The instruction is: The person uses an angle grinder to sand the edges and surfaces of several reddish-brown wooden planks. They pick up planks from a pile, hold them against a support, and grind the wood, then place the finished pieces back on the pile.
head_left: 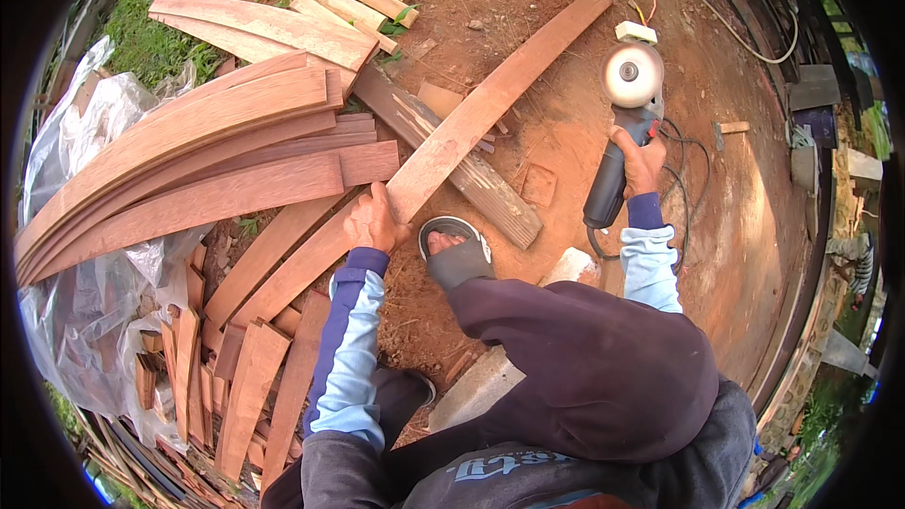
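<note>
My left hand [375, 219] is clasped over the long, straight, reddish-brown wooden plank [490, 108], near the stack on my left. The plank slants up and to the right across my work area, lying over a weathered grey-brown timber beam [504, 203]. My foot in a dark slipper [457, 247] is just beside the plank's near edge. My right hand [641, 158] is wrapped around the black-bodied angle grinder with a round whitish disc [617, 165], well apart from the wood; I can't tell whether the disc is spinning. I judge the step in hand to be steadying the plank between passes of the grinder. The next move calls for a firm left grip, with the disc brought over flat and clear of fingers and toes.

As for edges, the curved reddish-brown planks in a layered stack [189, 155] crowd my left hand, with a crumpled clear plastic sheet [57, 320] beyond them, so there is little room that way. The plank's far end reaches out over the reddish bare-earth ground [745, 254], near a small pale block [635, 32] just beyond the disc. Right of the grinder the ground gives me open room, though its looped black power cord [706, 165] could snag on a wide swing.
</note>
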`<act>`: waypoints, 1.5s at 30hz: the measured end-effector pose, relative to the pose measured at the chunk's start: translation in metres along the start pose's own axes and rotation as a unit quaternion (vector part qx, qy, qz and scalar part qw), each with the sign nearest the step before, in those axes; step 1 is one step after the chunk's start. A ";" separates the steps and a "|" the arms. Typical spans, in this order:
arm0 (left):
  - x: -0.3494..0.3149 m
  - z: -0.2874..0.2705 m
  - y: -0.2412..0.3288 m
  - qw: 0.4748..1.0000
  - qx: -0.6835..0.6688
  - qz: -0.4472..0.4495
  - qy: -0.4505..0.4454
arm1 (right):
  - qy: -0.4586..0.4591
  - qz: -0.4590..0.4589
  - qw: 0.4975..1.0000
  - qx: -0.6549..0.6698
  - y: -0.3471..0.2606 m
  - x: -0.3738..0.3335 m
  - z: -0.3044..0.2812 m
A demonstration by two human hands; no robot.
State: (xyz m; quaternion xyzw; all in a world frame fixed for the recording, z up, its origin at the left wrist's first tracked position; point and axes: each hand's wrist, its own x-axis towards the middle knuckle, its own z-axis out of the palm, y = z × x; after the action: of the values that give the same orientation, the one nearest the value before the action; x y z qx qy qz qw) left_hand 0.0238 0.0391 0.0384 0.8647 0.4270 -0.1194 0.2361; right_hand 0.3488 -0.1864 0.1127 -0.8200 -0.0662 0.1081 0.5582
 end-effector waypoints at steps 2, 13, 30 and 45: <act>0.004 -0.001 0.003 0.999 -0.029 -0.012 -0.017 | 0.006 0.004 1.000 0.009 -0.004 0.001 0.000; -0.077 -0.016 0.000 0.955 -0.274 -0.116 0.023 | 0.063 0.115 0.991 -0.014 0.010 0.005 -0.018; -0.127 -0.093 -0.125 0.423 -0.550 -0.236 0.681 | 0.053 0.102 0.992 -0.054 -0.004 0.007 0.006; -0.165 -0.055 -0.279 0.176 -0.523 -0.371 0.747 | 0.030 0.105 0.984 -0.142 -0.011 0.012 0.012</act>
State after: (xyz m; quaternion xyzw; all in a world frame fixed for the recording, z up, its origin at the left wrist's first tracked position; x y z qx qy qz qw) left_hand -0.2984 0.1007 0.0677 -0.0404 0.6343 0.7609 0.1305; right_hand 0.3581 -0.1691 0.1175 -0.8964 0.0223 0.1305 0.4231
